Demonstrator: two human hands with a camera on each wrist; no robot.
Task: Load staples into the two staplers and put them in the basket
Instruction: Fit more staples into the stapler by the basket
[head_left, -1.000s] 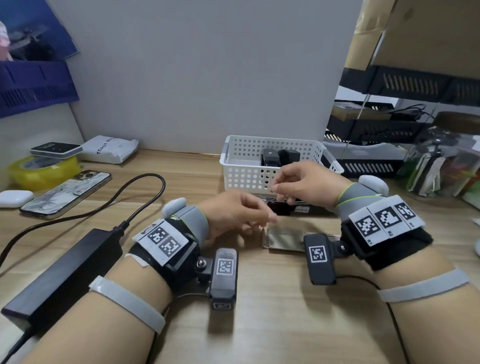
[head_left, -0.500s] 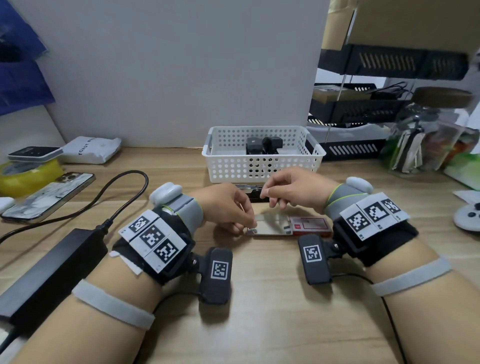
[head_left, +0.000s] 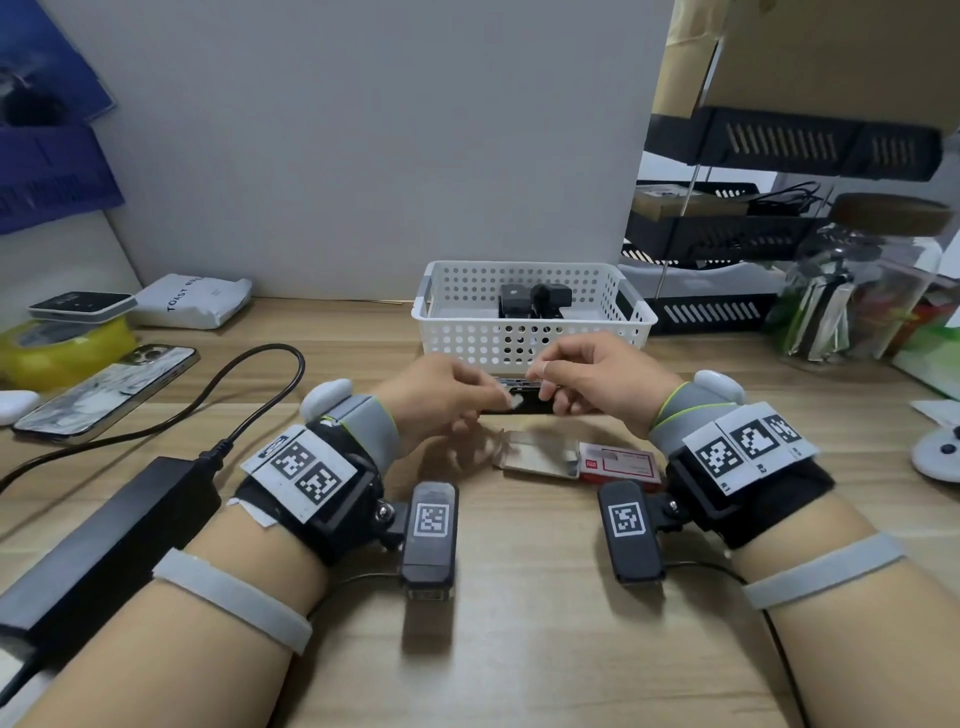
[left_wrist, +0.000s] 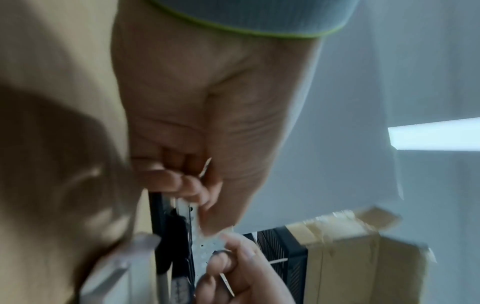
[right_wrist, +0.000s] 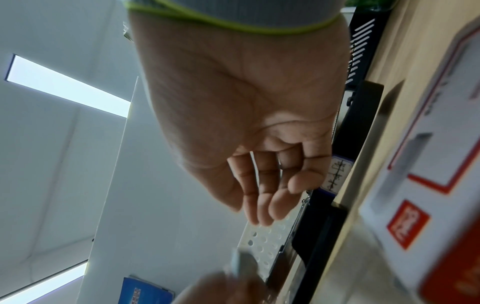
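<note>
Both hands meet over the wooden desk (head_left: 519, 597), just in front of the white perforated plastic basket (head_left: 631, 317), on a slim black stapler (head_left: 522, 404) whose bright metal staple channel runs left to right. The left hand (head_left: 441, 397) pinches the channel's left end between curled fingers and thumb; the right hand (head_left: 592, 379) curls round its right end. Two boxy black staplers (head_left: 535, 300) already lie in the basket, and a red-and-white cardboard staple box (head_left: 621, 464) lies flat near the right wrist.

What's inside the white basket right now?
The white basket holds dark objects, probably stapler-like, at the back middle. Their lower parts and the floor are hidden behind the perforated front wall.
</note>
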